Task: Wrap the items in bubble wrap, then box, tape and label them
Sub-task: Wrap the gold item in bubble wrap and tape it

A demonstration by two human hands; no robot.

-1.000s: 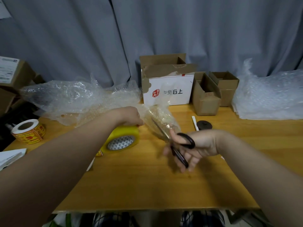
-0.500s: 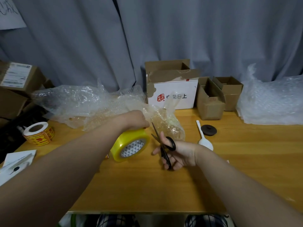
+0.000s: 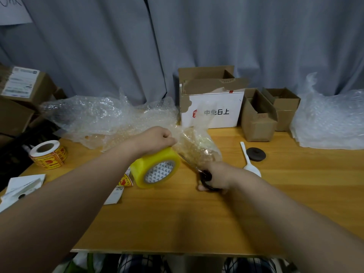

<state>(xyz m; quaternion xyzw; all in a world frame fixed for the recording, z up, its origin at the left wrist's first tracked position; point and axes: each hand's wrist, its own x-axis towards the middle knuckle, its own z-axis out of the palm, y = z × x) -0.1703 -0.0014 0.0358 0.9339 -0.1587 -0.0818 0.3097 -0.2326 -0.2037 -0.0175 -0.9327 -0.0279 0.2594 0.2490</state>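
Stage judged early: bubble wrap (image 3: 118,119), far centre-left on the surface (image 3: 177,213), was seemingly being cut. Left hand (image 3: 157,138) was clenched on its edge, above the yellow tape roll (image 3: 155,170). Right hand (image 3: 218,176) was closed round the scissors (image 3: 204,177). White spoon (image 3: 250,164) and black disc (image 3: 256,154) were noted unwrapped at right. Boxing, taping and labelling were judged undone. Blades were largely hidden by wrap.

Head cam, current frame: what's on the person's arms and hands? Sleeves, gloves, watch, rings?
Nothing worn that shows. Left hand and right hand are ungloved, with no rings on the parts in view. Both arms are bare to the frame's edge: no sleeves, watch, bands or markings. Checked cloth at the bottom edge is probably legwear.
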